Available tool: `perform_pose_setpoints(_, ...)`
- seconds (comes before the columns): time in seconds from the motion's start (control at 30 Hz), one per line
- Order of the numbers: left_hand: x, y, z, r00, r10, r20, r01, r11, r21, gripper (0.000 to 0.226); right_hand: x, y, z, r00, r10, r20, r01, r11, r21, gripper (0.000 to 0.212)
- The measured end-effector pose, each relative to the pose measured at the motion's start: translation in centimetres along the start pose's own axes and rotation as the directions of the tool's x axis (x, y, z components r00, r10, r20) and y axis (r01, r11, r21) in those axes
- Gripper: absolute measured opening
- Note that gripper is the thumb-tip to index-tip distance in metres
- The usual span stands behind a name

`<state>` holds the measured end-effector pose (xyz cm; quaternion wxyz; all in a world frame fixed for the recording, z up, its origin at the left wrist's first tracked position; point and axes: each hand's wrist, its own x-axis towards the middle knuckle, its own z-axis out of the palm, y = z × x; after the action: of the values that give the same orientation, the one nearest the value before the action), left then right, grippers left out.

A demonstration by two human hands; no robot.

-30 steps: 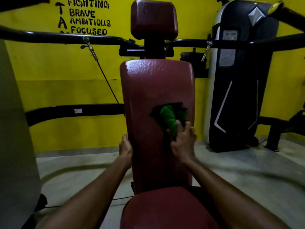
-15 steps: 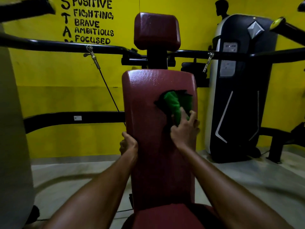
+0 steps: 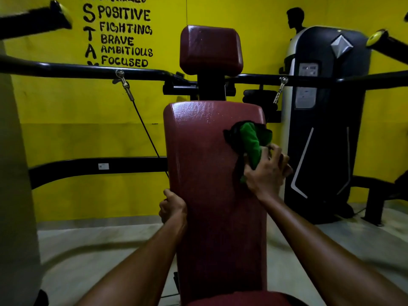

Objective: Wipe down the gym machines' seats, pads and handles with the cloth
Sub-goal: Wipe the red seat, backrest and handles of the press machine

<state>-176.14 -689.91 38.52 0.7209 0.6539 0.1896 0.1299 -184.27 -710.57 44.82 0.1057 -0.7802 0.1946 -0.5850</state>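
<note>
Against the upper right edge of the red back pad point(image 3: 209, 173): pressing a bunched green cloth point(image 3: 250, 142) with the right hand point(image 3: 267, 173), fingers curled round its lower end. Gripping the pad's left edge with the left hand point(image 3: 173, 208), thumb on the front face, bracing against the push.

To do this stroke well: open the cloth out flatter for more contact, press evenly, run long overlapping passes from the top corner downward, then wrap over the right rim to catch the side. Hold the left-hand brace, and wipe under that grip afterwards. Judging by the wet-looking sheen near the top only, probably much of the lower face left to cover.

Above, on a black post: the head pad point(image 3: 210, 49). At the bottom of view: the seat point(image 3: 238, 299). Behind: black bars point(image 3: 88, 68), a cable point(image 3: 143, 127) to the left, a hanging clip point(image 3: 279, 89) close to the pad's top right corner, likely to snag a loose fold. Just beyond on the right: a dark weight-stack housing point(image 3: 326, 129); up high, yellow-capped handles point(image 3: 376, 37).
</note>
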Motion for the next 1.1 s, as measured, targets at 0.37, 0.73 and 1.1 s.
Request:
perform_pose_setpoints(0.37,-0.3,-0.2,-0.9,0.992,0.088,0.093,-0.098,0.988,0.117,0.051,-3.8,-7.8,2.7,0.499,-0.861,0.097,0.845,0.508,0.167,0.060)
perform_pose_setpoints(0.73,0.2,-0.6,-0.6,0.974,0.199,0.105,-0.221,0.933,0.284,0.044,-4.2,-9.1,3.4,0.452,-0.892,0.016,0.868,0.444,0.223,0.049)
perform_pose_setpoints(1.1,0.2,-0.5,-0.5,0.992,0.096,0.088,-0.113,0.970,0.215,0.047,-4.9,-9.6,3.1,0.740,-0.673,-0.019,0.639,0.693,0.333,0.050)
